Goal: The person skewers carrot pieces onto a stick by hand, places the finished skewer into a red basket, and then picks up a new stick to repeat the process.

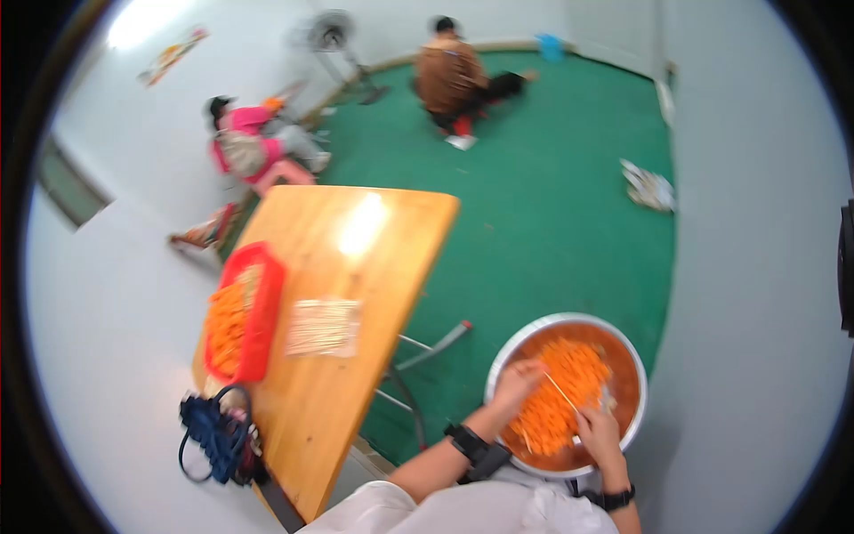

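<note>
A metal basin point(633, 363) in front of me holds a heap of small orange pieces point(569, 365), too blurred to name. Over the heap, my right hand point(600, 433) pinches the near end of a thin wooden stick point(561, 392). The stick slants up and left to my left hand point(519, 384), whose fingers are closed at its far end. Something small and orange seems to sit in those left fingertips, though blur hides its shape. A few pale bits lie among the orange ones beside my right hand.
On the wooden table point(356, 285) at left are a red basket point(265, 307) of orange pieces and a packet of sticks point(324, 327). A dark blue bag point(216, 436) hangs by its edge. Two people point(452, 76) sit farther off, near a fan point(331, 36).
</note>
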`<state>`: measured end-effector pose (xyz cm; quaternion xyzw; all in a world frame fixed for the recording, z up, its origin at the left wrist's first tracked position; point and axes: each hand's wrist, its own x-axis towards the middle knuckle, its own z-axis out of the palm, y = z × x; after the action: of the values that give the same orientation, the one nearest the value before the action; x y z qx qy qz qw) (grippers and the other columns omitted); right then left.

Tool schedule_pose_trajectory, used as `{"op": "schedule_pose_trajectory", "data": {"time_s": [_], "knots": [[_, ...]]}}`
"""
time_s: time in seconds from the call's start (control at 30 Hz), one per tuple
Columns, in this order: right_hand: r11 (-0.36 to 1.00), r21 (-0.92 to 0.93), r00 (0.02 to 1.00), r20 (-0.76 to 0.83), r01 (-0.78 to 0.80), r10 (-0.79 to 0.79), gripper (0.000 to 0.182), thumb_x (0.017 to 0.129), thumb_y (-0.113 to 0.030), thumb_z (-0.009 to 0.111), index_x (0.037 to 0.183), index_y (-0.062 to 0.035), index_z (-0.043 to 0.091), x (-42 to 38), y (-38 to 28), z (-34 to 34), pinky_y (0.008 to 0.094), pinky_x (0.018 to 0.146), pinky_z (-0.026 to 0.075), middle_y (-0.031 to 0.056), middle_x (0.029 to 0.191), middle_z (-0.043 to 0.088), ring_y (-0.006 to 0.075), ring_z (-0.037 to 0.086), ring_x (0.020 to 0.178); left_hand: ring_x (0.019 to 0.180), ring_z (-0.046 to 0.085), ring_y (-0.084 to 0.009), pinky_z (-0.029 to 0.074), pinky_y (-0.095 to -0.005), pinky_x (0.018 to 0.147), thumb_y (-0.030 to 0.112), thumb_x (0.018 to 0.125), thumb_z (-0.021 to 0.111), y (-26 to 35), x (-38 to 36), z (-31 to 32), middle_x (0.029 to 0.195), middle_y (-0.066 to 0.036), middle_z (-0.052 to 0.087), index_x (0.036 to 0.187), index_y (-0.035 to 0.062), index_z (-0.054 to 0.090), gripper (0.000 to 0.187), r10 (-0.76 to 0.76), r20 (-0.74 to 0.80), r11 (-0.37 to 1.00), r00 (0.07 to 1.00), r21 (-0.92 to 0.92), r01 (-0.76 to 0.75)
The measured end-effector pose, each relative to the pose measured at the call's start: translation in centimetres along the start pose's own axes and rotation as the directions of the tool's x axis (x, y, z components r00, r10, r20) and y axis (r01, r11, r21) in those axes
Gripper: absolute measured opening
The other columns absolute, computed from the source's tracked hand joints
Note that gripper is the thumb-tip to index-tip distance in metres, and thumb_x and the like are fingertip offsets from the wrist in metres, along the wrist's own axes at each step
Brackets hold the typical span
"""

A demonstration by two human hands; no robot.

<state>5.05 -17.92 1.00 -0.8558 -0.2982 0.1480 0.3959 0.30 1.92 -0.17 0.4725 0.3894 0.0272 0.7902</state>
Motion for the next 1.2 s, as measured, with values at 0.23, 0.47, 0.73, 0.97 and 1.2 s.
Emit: {"op": "schedule_pose_trajectory", "data": {"time_s": [0.23,0.47,0.73,0.97,1.2], "knots": [[0.995,0.093,0.999,-0.017,-0.026,0.028,0.014,0.08,-0.01,0.053,0.082,0.0019,0.06,0.7,1.8,-0.1,0.0357,0.053,0.042,0.018,0.063,0.056,0.0292,0.056,0.057,0.082,0.056,-0.0085,0.043,-0.021,0.07,0.014,0.084,0.059,-0.4,-0.2,0.1,0.091,-0.002,0.06,0.103,0.004,0.057,0.022,-0.012,0.005,0.996,1.0,0.089,0.011],[0.983,0.121,0.982,-0.109,-0.138,0.152,0.015,0.082,-0.009,0.051,0.082,0.004,0.06,0.1,2.3,0.2,0.0356,0.052,0.041,0.0175,0.061,0.055,0.026,0.056,0.054,0.076,0.057,-0.0099,0.046,-0.021,0.065,0.008,0.084,0.056,-0.9,1.3,-0.1,0.086,-0.003,0.059,0.103,0.0008,0.056,0.02,-0.083,0.073,0.996,0.994,-0.011,0.084],[0.946,-0.221,0.969,0.022,-0.237,0.247,0.037,0.085,-0.02,0.049,0.119,-0.0078,0.049,-0.2,1.7,0.5,0.0452,0.067,0.044,0.024,0.093,0.057,0.0389,0.056,0.079,0.075,0.057,-0.0095,0.049,-0.0207,0.066,0.01,0.087,0.052,-1.1,2.3,-1.1,0.088,-0.004,0.059,0.106,-0.0001,0.055,0.021,-0.124,0.175,0.984,0.977,-0.107,0.144],[0.903,-0.302,0.942,0.044,-0.306,0.333,0.038,0.084,-0.02,0.05,0.118,-0.0049,0.049,-0.2,0.1,0.9,0.0452,0.066,0.045,0.0244,0.095,0.057,0.0393,0.056,0.078,0.072,0.054,-0.0071,0.047,-0.0191,0.061,0.014,0.088,0.05,-0.6,1.6,-2.5,0.086,0.0,0.058,0.107,0.0053,0.056,0.021,-0.155,0.165,0.988,0.974,0.001,0.157],[0.898,-0.313,0.937,0.06,-0.309,0.344,0.031,0.082,-0.016,0.053,0.108,0.0004,0.055,-1.0,-2.1,0.1,0.0433,0.072,0.045,0.0242,0.097,0.057,0.0395,0.055,0.084,0.069,0.052,-0.0064,0.044,-0.018,0.057,0.015,0.087,0.051,-1.0,2.2,-2.5,0.082,0.0,0.058,0.105,0.0042,0.058,0.021,-0.132,0.2,0.991,0.971,0.038,0.126]]}}
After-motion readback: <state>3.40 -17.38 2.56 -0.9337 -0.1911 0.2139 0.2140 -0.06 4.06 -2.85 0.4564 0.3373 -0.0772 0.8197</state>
